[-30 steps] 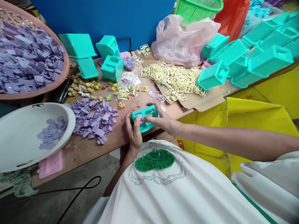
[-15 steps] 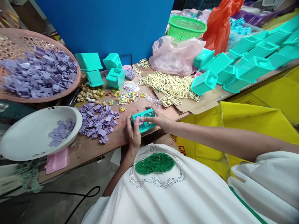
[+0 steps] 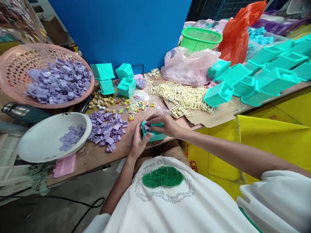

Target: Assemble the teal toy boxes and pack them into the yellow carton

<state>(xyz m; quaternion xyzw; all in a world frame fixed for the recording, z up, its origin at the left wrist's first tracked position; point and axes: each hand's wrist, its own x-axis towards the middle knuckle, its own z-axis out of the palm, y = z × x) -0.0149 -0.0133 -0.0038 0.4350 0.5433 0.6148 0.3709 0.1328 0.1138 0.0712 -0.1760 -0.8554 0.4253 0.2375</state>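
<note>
A teal plastic box (image 3: 157, 137) is at the table's front edge, with my left hand (image 3: 138, 144) wrapped round its left end, thumb on the near side. My right hand (image 3: 166, 124) reaches over the top, fingers bent and pinched at a small purple plastic piece (image 3: 147, 127) by the box's left end. Those fingers hide much of the piece and most of the box's upper face. To the left of my hands lies a heap of purple plastic pieces (image 3: 107, 127) on the table.
Left stand a pink basket (image 3: 14, 76) and a white bowl (image 3: 36, 142), both holding purple pieces. Beyond my hands are small colourful bags (image 3: 136, 106) and cream part frames (image 3: 182, 95). Several teal boxes (image 3: 269, 84) are stacked right, above yellow cartons (image 3: 267, 139). A blue panel (image 3: 121, 29) rises behind.
The teal box has tipped, showing more of its near side. My right hand has curled its fingers over the top, where its index finger was stretched onto the purple piece. The view has shifted slightly.
</note>
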